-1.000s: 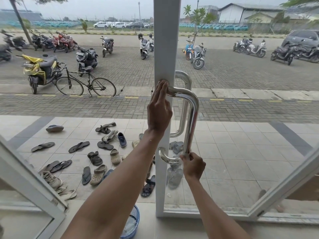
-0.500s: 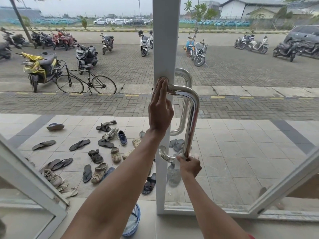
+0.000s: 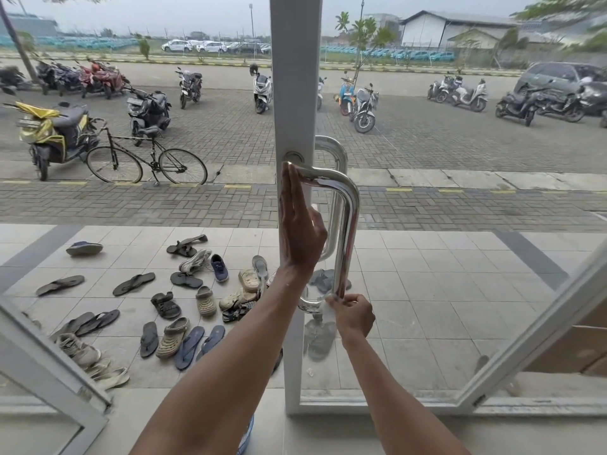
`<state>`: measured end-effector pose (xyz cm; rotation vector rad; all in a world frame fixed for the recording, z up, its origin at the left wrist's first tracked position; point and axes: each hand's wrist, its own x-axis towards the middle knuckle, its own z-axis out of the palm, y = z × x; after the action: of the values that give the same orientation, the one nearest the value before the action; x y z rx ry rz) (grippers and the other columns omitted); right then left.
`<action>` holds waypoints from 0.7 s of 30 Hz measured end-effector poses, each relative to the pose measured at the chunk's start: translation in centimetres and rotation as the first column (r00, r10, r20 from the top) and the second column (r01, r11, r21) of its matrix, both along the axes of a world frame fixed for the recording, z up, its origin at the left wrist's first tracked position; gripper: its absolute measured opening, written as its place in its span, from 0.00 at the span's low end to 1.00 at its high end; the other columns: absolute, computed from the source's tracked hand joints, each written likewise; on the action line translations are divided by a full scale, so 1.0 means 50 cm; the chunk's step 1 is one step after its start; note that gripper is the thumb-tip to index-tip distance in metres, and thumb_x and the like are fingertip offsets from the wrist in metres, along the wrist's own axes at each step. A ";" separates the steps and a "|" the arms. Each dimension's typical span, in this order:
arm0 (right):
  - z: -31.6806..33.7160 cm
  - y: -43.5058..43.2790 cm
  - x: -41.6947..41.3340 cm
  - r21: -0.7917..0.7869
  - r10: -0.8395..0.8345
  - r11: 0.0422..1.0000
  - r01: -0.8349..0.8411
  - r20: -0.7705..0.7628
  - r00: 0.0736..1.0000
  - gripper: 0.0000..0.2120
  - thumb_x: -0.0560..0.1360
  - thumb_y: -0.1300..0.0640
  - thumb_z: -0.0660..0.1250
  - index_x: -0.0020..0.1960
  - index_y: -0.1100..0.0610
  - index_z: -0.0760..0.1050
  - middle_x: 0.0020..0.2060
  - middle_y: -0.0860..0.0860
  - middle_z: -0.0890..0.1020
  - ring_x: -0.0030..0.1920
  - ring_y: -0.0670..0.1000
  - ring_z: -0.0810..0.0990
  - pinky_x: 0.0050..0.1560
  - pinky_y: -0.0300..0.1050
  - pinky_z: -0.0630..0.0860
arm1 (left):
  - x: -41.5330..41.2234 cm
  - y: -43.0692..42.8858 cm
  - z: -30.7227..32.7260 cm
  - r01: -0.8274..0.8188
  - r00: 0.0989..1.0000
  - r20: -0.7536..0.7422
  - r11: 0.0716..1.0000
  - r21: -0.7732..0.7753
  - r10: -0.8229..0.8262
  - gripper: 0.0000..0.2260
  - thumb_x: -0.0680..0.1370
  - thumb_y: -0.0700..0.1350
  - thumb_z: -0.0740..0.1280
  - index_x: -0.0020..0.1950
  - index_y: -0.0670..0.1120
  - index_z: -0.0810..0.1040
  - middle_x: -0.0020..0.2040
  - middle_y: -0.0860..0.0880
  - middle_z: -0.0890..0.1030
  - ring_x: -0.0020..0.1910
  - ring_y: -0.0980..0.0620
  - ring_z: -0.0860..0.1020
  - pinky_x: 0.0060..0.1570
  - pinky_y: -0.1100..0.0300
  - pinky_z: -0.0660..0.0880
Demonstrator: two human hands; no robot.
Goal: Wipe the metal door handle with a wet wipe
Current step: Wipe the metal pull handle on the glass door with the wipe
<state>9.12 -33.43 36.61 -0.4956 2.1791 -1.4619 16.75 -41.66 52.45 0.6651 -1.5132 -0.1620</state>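
Note:
A polished metal door handle (image 3: 348, 224), a D-shaped bar, is fixed to the white door frame (image 3: 295, 77) in the middle of the view. My left hand (image 3: 300, 224) lies flat with straight fingers against the frame, fingertips beside the handle's upper mount. At the handle's lower bend my right hand (image 3: 353, 315) pinches a white wet wipe (image 3: 328, 307) against the metal. A second handle (image 3: 335, 152) shows through the glass on the outer side.
The glass door stands ajar with a slanted white frame (image 3: 525, 349) at the right and another (image 3: 49, 366) at the left. Several sandals and shoes (image 3: 184, 300) lie on the tiled porch outside. A blue basket (image 3: 244, 435) sits below my left arm.
My left hand has slid a little lower on the frame, uncovering the handle's upper mount. My right hand with the wipe has stayed at the lower bend, shifting slightly.

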 end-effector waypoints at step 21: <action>0.191 -0.010 0.002 -0.533 -0.153 0.838 -0.114 -0.429 0.890 0.16 0.67 0.54 0.81 0.51 0.58 0.83 0.44 0.50 0.88 0.45 0.44 0.86 0.49 0.30 0.78 | 0.039 0.007 0.004 -0.047 0.989 0.144 0.999 0.027 0.043 0.35 0.71 0.24 0.61 0.78 0.32 0.59 0.80 0.37 0.62 0.80 0.42 0.60 0.78 0.56 0.60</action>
<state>9.24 -33.95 46.15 -1.1193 2.0536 -2.1738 18.67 -41.33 52.67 0.7477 -1.6350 -0.1046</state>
